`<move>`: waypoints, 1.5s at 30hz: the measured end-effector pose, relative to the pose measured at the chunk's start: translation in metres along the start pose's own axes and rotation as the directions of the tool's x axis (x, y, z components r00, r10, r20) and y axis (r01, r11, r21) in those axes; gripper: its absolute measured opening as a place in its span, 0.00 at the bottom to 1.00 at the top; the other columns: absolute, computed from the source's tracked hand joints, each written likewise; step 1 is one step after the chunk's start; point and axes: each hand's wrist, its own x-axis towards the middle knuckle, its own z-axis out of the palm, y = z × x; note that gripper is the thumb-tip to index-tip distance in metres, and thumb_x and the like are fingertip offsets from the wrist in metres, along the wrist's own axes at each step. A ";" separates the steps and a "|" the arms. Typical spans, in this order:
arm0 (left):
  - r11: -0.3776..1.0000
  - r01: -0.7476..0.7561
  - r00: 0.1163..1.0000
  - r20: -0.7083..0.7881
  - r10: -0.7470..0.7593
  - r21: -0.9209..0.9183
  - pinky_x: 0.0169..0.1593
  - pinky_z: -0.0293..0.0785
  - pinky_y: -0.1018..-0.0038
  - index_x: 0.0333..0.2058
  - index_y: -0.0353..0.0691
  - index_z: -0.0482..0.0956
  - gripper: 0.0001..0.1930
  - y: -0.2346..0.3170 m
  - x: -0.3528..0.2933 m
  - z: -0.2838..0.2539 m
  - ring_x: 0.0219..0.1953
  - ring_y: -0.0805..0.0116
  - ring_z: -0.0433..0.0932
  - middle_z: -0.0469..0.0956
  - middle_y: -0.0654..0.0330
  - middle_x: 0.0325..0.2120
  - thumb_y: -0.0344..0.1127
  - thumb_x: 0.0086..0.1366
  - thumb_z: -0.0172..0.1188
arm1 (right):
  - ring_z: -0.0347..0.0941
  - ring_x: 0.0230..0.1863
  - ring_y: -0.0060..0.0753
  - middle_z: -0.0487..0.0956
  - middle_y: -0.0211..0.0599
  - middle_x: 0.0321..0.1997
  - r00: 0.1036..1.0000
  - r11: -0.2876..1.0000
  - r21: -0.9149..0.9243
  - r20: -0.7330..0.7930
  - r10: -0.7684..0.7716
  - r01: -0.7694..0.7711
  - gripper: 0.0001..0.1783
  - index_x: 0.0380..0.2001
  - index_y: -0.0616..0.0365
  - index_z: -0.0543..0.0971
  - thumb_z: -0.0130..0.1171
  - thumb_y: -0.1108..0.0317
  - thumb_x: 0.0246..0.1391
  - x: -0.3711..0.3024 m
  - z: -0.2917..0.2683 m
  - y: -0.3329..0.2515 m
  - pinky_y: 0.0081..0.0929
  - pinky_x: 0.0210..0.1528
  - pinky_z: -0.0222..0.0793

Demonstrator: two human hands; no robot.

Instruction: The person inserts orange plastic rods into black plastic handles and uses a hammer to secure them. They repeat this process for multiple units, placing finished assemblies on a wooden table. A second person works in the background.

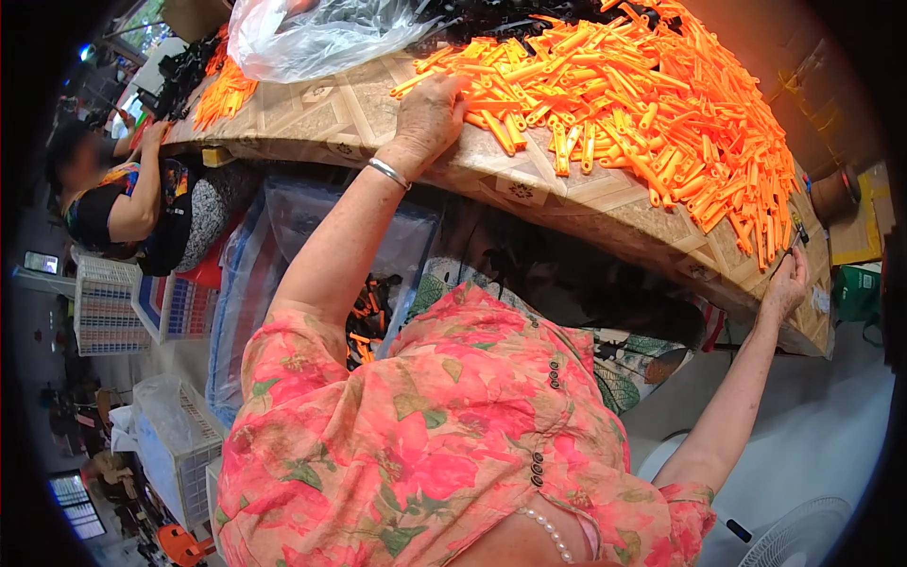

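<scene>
Patterned beige covering lines the curved table [312,109], which carries a big heap of orange plastic pieces [652,94]. On the heap's near edge lies the left hand [430,118], palm down, fingers loosely spread over several pieces, a silver bangle [388,173] at the wrist. Far along the table's rim, the right hand [786,283] pinches something small and dark; what it is I cannot tell. A clear plastic bag [302,33] sits behind. Another person [142,203] works alongside, near white baskets [104,307].
</scene>
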 end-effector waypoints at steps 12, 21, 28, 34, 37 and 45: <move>0.972 -0.175 0.976 -0.155 0.151 -0.155 0.46 0.77 0.68 0.42 0.38 0.81 0.14 0.019 0.056 0.019 0.41 0.57 0.80 0.80 0.53 0.37 0.28 0.56 0.58 | 0.71 0.57 0.39 0.75 0.39 0.56 0.988 0.963 -0.222 0.030 -0.149 0.152 0.17 0.48 0.56 0.80 0.55 0.62 0.58 0.003 0.003 0.009 0.33 0.58 0.66; 0.996 -0.026 0.994 0.106 0.036 -0.091 0.45 0.76 0.60 0.39 0.40 0.81 0.15 0.074 0.101 0.064 0.41 0.53 0.80 0.81 0.53 0.36 0.43 0.57 0.65 | 0.72 0.57 0.41 0.76 0.42 0.54 0.962 0.946 -0.185 0.000 -0.272 0.267 0.15 0.46 0.59 0.80 0.55 0.67 0.58 -0.008 0.000 -0.008 0.34 0.59 0.67; 0.897 0.188 0.982 0.075 -0.172 -0.399 0.38 0.77 0.72 0.41 0.43 0.85 0.13 0.081 0.081 0.057 0.30 0.69 0.83 0.85 0.58 0.28 0.41 0.59 0.65 | 0.72 0.56 0.41 0.77 0.43 0.53 0.953 0.950 -0.096 -0.031 -0.303 0.299 0.13 0.44 0.61 0.81 0.54 0.70 0.58 -0.010 0.000 -0.011 0.34 0.58 0.67; 0.960 -0.107 0.988 0.084 0.132 -0.257 0.42 0.76 0.64 0.38 0.45 0.85 0.13 0.078 0.085 0.047 0.35 0.58 0.82 0.84 0.56 0.31 0.45 0.61 0.63 | 0.74 0.54 0.38 0.79 0.39 0.51 0.938 0.937 -0.099 -0.061 -0.341 0.334 0.12 0.43 0.61 0.82 0.54 0.70 0.59 -0.005 0.003 -0.001 0.31 0.56 0.69; 0.936 -0.298 0.954 -0.090 0.285 -0.186 0.46 0.75 0.61 0.39 0.47 0.85 0.13 0.074 0.106 0.058 0.41 0.56 0.81 0.83 0.57 0.35 0.46 0.61 0.62 | 0.75 0.52 0.42 0.80 0.43 0.48 0.934 0.933 -0.112 -0.073 -0.350 0.341 0.09 0.39 0.62 0.82 0.56 0.72 0.58 -0.007 0.006 -0.006 0.34 0.55 0.70; 0.976 0.179 0.980 0.114 -0.166 -0.120 0.49 0.75 0.60 0.49 0.46 0.79 0.21 0.097 0.135 0.083 0.46 0.53 0.80 0.80 0.51 0.45 0.45 0.59 0.65 | 0.75 0.52 0.41 0.80 0.42 0.48 0.943 0.938 -0.133 -0.052 -0.329 0.320 0.09 0.40 0.61 0.82 0.56 0.71 0.59 -0.011 0.001 -0.014 0.34 0.55 0.70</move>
